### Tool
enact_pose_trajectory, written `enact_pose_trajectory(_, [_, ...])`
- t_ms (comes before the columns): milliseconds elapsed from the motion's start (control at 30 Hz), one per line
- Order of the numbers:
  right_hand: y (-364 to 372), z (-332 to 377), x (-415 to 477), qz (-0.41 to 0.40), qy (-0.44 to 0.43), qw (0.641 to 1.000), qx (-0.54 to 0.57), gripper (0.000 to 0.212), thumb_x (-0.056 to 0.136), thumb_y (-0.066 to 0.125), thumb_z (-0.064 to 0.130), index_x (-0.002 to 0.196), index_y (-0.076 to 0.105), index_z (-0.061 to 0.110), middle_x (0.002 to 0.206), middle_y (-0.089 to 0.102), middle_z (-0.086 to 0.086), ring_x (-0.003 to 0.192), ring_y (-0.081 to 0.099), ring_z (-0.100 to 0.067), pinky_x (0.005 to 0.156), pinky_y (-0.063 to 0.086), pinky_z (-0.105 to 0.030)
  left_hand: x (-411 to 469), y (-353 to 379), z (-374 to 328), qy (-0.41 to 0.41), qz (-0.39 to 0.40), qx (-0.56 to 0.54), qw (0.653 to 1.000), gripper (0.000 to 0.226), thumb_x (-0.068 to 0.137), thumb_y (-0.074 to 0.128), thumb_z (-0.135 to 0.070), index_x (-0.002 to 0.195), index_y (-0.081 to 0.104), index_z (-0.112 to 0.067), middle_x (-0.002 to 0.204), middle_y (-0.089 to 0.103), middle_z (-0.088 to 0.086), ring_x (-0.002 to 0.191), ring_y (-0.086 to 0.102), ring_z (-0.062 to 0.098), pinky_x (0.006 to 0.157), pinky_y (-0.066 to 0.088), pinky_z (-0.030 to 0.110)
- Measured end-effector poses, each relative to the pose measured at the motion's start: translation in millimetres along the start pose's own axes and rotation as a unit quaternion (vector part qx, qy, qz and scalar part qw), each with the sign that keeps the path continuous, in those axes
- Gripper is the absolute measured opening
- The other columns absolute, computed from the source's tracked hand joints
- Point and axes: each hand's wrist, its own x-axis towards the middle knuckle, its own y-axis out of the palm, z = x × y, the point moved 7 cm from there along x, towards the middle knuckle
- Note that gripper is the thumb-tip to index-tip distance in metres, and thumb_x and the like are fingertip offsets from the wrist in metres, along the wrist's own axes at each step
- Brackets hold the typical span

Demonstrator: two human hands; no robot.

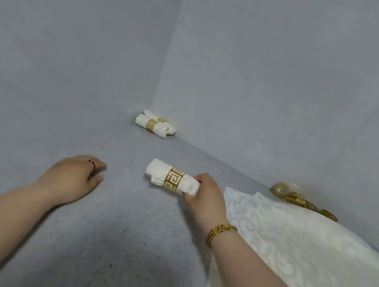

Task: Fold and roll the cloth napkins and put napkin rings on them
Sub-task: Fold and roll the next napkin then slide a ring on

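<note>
My right hand (206, 196) grips the near end of a rolled white napkin (159, 174) that carries a gold key-pattern ring (174, 179) around its middle. The roll is held just above the grey surface. My left hand (73, 177) rests palm down on the surface to the left, fingers relaxed and holding nothing. Two more rolled napkins with gold rings (154, 125) lie together in the far corner. Flat white patterned napkins (289, 253) lie spread at the right, under my right forearm. A heap of spare gold rings (295, 196) sits beyond them by the wall.
The grey speckled surface (115, 229) meets grey walls (261, 80) at the back and the right, forming a corner.
</note>
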Motion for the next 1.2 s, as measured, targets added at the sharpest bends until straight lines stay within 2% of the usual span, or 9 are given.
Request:
enact_pose_trajectory(300, [86.6,41.0,116.7,0.004,0.012,1.000,-0.027,0.018,0.089,0.053,0.019,0.105,0.052,0.010,0.117,0.054,-0.011,0.100,0.055,-0.026,0.072,0.036,-0.024,35.3,9.0,29.6,0.053,0.021,0.025,0.998,0.049,0.094,0.021,-0.050,0.138,0.034,-0.033,0.146,0.029,-0.015,0.135,0.027,0.006,0.106,0.018,0.015])
enact_pose_trajectory(367, [103.1,53.0,149.3,-0.008,0.005,1.000,0.001,0.010,0.090,0.049,0.017,0.097,0.053,0.013,0.117,0.056,-0.010,0.098,0.055,-0.023,0.072,0.035,-0.023,37.9,10.7,33.7,0.062,0.026,0.010,0.998,0.044,0.096,0.028,-0.046,0.139,0.030,-0.036,0.149,0.023,-0.016,0.137,0.022,0.005,0.110,0.015,0.018])
enact_pose_trajectory(467, [127.3,64.3,191.4,-0.019,-0.002,1.000,-0.011,0.029,0.088,0.049,0.017,0.116,0.051,0.007,0.123,0.054,-0.012,0.108,0.055,-0.028,0.081,0.040,-0.026,39.1,15.9,39.3,0.065,0.032,0.001,0.997,0.045,0.096,0.032,-0.044,0.140,0.025,-0.039,0.152,0.014,-0.016,0.140,0.017,0.005,0.113,0.012,0.021])
enact_pose_trajectory(667, [155.5,58.4,230.5,0.022,0.008,0.995,-0.101,0.043,0.087,0.051,0.019,0.128,0.041,0.007,0.130,0.046,-0.012,0.119,0.045,-0.029,0.094,0.040,-0.032,40.6,20.5,43.0,0.062,0.050,-0.003,0.997,0.048,0.095,0.030,-0.047,0.142,0.019,-0.040,0.152,0.008,-0.017,0.141,0.010,0.007,0.115,0.009,0.024])
enact_pose_trajectory(767, [148.9,64.7,223.3,-0.011,-0.050,0.987,-0.154,0.052,0.087,0.052,0.021,0.135,0.035,0.012,0.140,0.037,-0.009,0.128,0.033,-0.028,0.104,0.029,-0.034,41.5,21.7,42.7,0.064,0.055,0.004,0.996,0.048,0.095,0.030,-0.048,0.142,0.018,-0.041,0.153,0.006,-0.017,0.141,0.009,0.006,0.115,0.007,0.024])
enact_pose_trajectory(867, [140.6,88.7,205.5,-0.050,-0.195,0.961,-0.189,0.039,0.089,0.043,0.009,0.128,0.048,0.010,0.136,0.046,-0.007,0.129,0.033,-0.026,0.109,0.023,-0.031,40.1,21.5,42.7,0.062,0.062,0.001,0.996,0.048,0.095,0.029,-0.049,0.141,0.018,-0.042,0.152,0.006,-0.018,0.141,0.009,0.005,0.115,0.008,0.023])
enact_pose_trajectory(933, [155.6,95.7,197.9,0.014,-0.248,0.942,-0.224,0.032,0.090,0.040,0.007,0.119,0.056,0.007,0.125,0.054,-0.009,0.120,0.041,-0.026,0.102,0.028,-0.028,39.8,20.8,42.6,0.064,0.063,0.001,0.996,0.047,0.095,0.029,-0.049,0.140,0.017,-0.044,0.151,0.006,-0.020,0.140,0.009,0.004,0.115,0.008,0.023])
enact_pose_trajectory(1033, [177.5,85.9,206.2,0.122,-0.211,0.940,-0.237,0.032,0.092,0.038,0.008,0.117,0.058,0.009,0.124,0.052,-0.008,0.123,0.040,-0.025,0.097,0.032,-0.028,39.2,20.6,43.5,0.060,0.063,-0.009,0.996,0.047,0.094,0.029,-0.050,0.139,0.018,-0.045,0.151,0.006,-0.021,0.140,0.009,0.002,0.115,0.007,0.022])
enact_pose_trajectory(1200, [185.6,95.0,220.2,0.147,-0.217,0.936,-0.235,0.038,0.091,0.037,0.004,0.125,0.053,0.012,0.142,0.038,-0.005,0.140,0.019,-0.020,0.110,0.023,-0.032,40.4,22.6,45.4,0.057,0.052,-0.011,0.997,0.045,0.093,0.030,-0.051,0.137,0.018,-0.048,0.150,0.007,-0.024,0.139,0.009,0.000,0.113,0.006,0.020])
